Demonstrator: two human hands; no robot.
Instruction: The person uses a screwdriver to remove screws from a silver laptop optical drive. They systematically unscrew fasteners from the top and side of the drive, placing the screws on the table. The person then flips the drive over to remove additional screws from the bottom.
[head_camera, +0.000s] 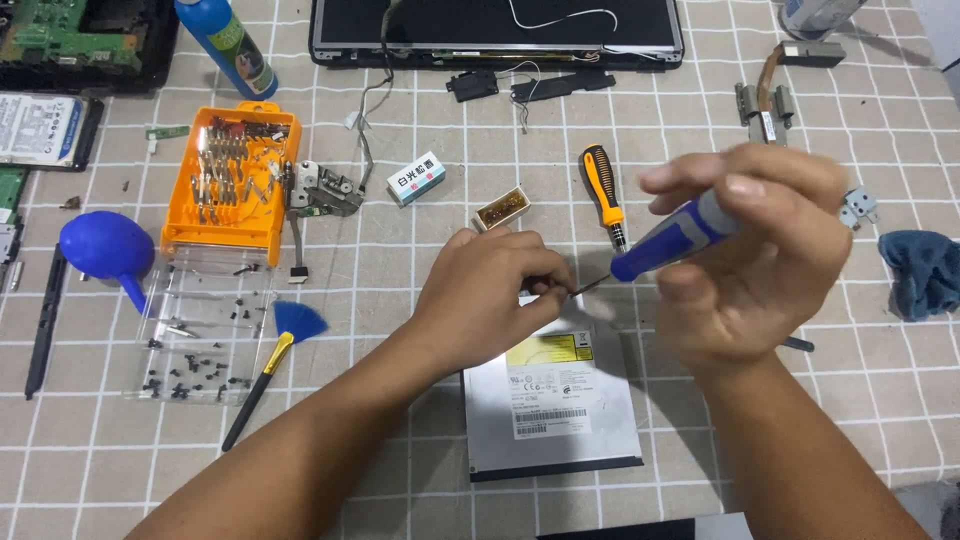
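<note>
My right hand (760, 255) grips a blue-handled screwdriver (668, 238), its thin shaft slanting down and left. The fingers of my left hand (488, 295) pinch the shaft's tip, just above the top edge of a flat silver optical drive (560, 400) with a white and yellow label. The drive lies flat on the checked mat, partly hidden under both hands. An orange and black screwdriver (603, 190) lies just behind the hands.
An orange bit holder (235, 185) and a clear lid with several small screws (195, 340) sit at left, beside a blue blower (100, 250) and a blue brush (275, 355). A laptop screen panel (495, 30) lies at the back, a blue cloth (920, 270) at right.
</note>
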